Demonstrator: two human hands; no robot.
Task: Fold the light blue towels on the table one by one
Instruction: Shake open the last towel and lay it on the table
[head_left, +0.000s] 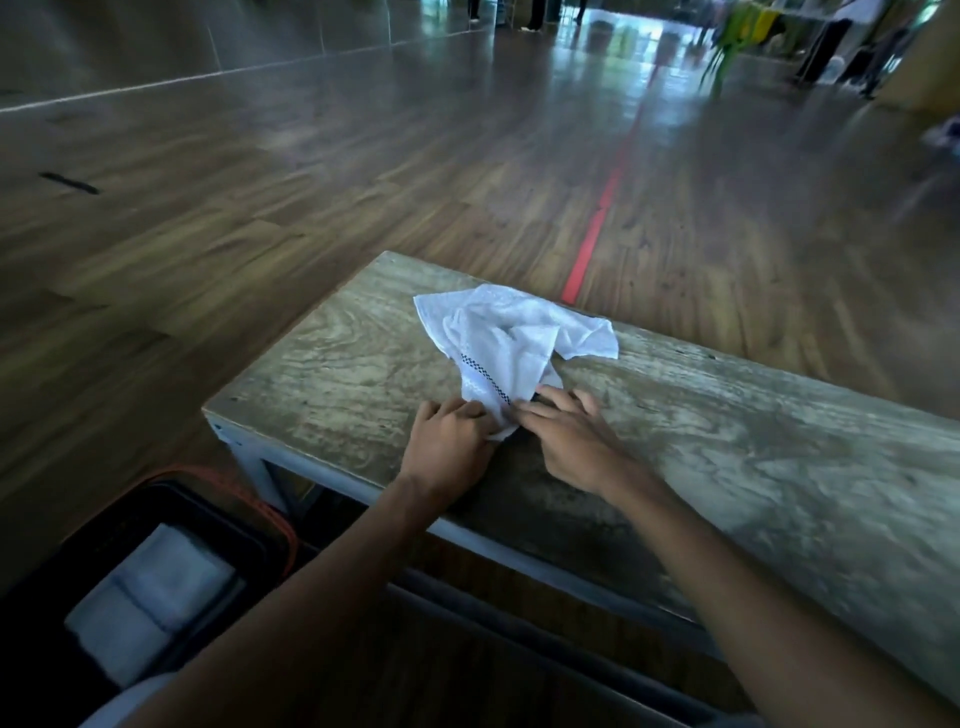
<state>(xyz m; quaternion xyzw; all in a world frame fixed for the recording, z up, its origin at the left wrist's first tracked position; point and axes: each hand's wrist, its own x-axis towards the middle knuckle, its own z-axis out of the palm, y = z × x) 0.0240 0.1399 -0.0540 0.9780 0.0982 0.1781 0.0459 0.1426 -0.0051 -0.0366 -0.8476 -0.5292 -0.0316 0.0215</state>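
A crumpled light blue towel (511, 340) with a dark checkered stripe lies near the left end of the worn wooden table (753, 457). Its near corner points toward me. My left hand (449, 449) pinches that near corner from the left. My right hand (569, 436) grips the same corner from the right, fingers pressed on the cloth. The two hands almost touch. The rest of the towel is bunched up and spreads toward the far edge of the table.
A dark basket (171, 561) with an orange rim stands on the floor at the lower left and holds folded pale towels (150, 597). Wooden floor with a red line (597, 228) stretches beyond the table. People's legs and furniture stand far back.
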